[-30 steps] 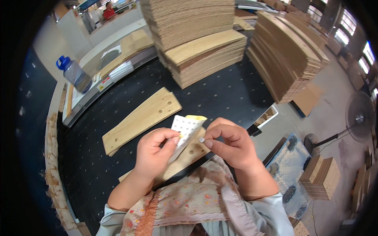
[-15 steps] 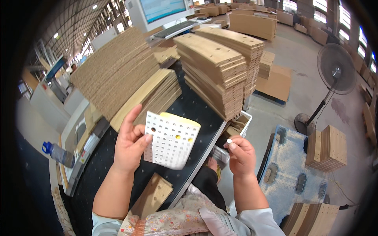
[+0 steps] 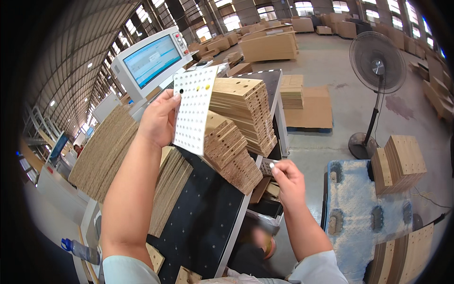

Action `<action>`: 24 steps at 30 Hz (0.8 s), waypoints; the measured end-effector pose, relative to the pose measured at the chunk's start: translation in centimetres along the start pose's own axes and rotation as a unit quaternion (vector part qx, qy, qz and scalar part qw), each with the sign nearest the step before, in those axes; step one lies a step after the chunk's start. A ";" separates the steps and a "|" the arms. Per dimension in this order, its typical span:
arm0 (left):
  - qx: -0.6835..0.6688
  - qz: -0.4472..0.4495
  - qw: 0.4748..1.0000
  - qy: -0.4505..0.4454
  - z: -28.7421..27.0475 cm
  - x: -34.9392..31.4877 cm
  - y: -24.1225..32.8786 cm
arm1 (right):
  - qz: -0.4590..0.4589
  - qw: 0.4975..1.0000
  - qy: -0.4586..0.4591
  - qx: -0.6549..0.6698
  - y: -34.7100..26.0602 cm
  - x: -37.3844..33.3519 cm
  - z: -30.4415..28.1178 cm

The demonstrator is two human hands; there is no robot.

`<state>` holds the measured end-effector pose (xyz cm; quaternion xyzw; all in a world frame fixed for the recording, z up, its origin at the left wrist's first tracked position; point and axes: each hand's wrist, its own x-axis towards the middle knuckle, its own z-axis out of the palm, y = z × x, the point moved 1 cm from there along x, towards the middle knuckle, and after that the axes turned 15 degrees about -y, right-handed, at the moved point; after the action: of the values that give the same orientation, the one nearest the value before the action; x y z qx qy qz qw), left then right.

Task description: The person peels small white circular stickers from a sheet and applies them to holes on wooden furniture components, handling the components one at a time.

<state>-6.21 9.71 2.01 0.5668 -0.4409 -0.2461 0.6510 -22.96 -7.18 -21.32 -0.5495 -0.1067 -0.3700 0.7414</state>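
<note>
My left hand (image 3: 160, 116) is raised and pinches the left edge of a white sheet of small round stickers (image 3: 195, 116). A few spots on the sheet show yellow, and one shows dark. Behind the sheet stand tall stacks of drilled wooden boards (image 3: 248, 106), which it partly hides. My right hand (image 3: 291, 184) is closed, thumb against forefinger, on a tiny white piece (image 3: 272, 165) that looks like a peeled sticker. It hovers to the right of the nearer board stack (image 3: 231, 154), apart from it.
A black worktable (image 3: 201, 208) carries the stacks and a leaning pile of chipboard panels (image 3: 106, 154). Beyond them is a monitor (image 3: 152, 60). A bottle (image 3: 81, 251) lies at left. On the right stand a floor fan (image 3: 377, 66) and a blue pallet (image 3: 352, 203) with boards.
My left hand has lifted the sticker sheet up and away, towards the board stacks. My right hand, still pinching the white piece, has shifted slightly. The whole view has tilted up towards the monitor.
</note>
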 end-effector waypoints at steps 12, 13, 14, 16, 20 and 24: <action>-0.006 -0.039 0.999 0.001 0.0 10.2 -3.8 | -0.114 0.960 0.138 -0.216 5.9 12.8 -2.5; -0.005 -0.035 0.999 0.005 0.1 10.6 -4.6 | -0.116 0.956 0.134 -0.235 6.7 12.8 -3.0; -0.003 -0.032 0.999 0.010 0.1 10.8 -5.3 | -0.118 0.951 0.130 -0.253 7.5 12.9 -3.4; -0.006 -0.035 0.999 0.019 0.2 11.1 -6.2 | -0.116 0.948 0.120 -0.270 8.8 13.0 -3.8; 0.008 -0.069 0.996 0.049 0.0 11.1 -6.5 | -0.116 0.945 0.103 -0.287 10.1 13.6 -3.9; 0.036 -0.081 0.995 0.049 0.3 11.2 -6.5 | -0.135 0.928 0.103 -0.332 10.4 13.9 -3.9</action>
<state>0.20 -1.14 -0.95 0.6348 -0.3696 -0.2538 0.6293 -7.22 -15.37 -22.62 -0.7037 0.0262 -0.5357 0.4661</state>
